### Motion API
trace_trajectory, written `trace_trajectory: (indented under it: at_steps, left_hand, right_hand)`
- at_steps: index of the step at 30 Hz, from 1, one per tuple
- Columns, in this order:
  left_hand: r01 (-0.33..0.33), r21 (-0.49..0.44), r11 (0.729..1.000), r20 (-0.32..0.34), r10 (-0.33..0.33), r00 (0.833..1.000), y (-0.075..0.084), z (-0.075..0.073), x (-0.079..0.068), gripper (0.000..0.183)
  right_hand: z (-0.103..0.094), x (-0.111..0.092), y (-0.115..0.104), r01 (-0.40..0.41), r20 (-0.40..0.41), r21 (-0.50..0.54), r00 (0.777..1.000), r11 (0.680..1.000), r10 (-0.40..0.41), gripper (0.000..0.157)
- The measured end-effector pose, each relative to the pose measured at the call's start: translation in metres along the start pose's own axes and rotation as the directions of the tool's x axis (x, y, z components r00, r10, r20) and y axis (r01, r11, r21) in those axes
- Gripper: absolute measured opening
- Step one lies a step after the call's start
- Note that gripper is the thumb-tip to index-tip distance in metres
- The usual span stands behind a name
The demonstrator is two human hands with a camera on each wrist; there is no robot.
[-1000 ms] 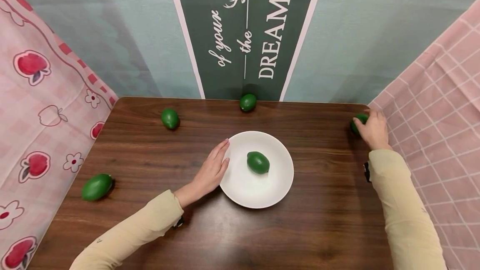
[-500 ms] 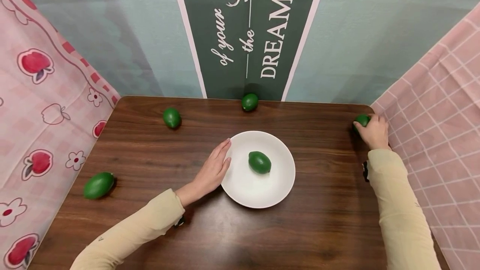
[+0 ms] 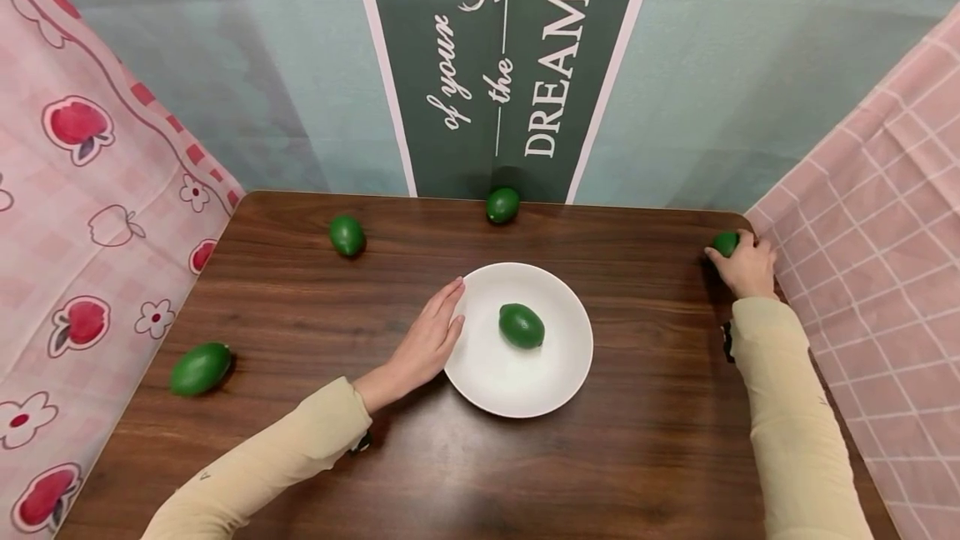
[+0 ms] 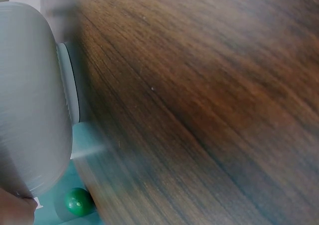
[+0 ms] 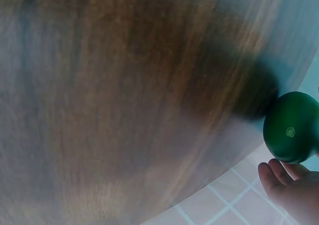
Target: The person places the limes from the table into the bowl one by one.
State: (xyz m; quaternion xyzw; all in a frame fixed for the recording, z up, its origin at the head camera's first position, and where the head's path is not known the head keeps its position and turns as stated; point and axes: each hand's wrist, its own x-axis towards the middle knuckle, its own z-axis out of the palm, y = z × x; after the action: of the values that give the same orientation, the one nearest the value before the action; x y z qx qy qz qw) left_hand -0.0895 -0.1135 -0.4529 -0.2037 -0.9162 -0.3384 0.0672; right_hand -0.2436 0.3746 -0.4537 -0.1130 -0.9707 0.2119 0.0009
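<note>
Pinching a green lime [image 3: 725,243] near the far right corner of the tabletop [image 3: 652,432], the right hand [image 3: 746,267] has its thumb on one side and bent fingers on the other. A second ago those fingers stretched out past the fruit; now they have curled in against it, which suggests the hold has just firmed, though whether it is lifted I cannot tell. The left hand [image 3: 422,342], fingers straight, rests along the rim of a white plate [image 3: 517,394] near the tabletop's middle, probably steadying it. Smooth, round and shallow, the plate carries a second lime [image 3: 521,326], plump and oval. A third lime [image 3: 502,205] sits at the middle of the far edge, a fourth lime [image 3: 347,236] towards the far left corner, a fifth lime [image 3: 200,369] beside the left edge. All look glossy against the dark, streaked wood grain; behind hangs a faintly creased blue-green cloth [image 3: 247,73].
</note>
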Motion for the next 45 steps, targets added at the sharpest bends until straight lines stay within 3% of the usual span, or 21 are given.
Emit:
trace_trajectory:
  at_steps: [16, 33, 45]
  left_hand:
    - [-0.012, 0.001, 1.0, -0.011, 0.012, 1.0, 0.002, 0.001, 0.001, 0.045]
    - [-0.004, -0.024, 1.0, 0.005, 0.004, 1.0, -0.003, -0.005, 0.007, 0.045]
    - [-0.01, -0.02, 1.0, 0.004, 0.01, 1.0, -0.004, -0.006, 0.007, 0.045]
  right_hand:
    - [0.004, 0.001, 0.005, 0.01, 0.069, -0.013, 0.998, 1.0, -0.01, 0.069]
    - [-0.016, -0.006, 0.0, 0.031, -0.024, 0.034, 0.999, 0.999, -0.03, 0.064]
    - [-0.026, -0.009, -0.003, 0.095, -0.092, 0.037, 0.992, 0.995, -0.091, 0.059]
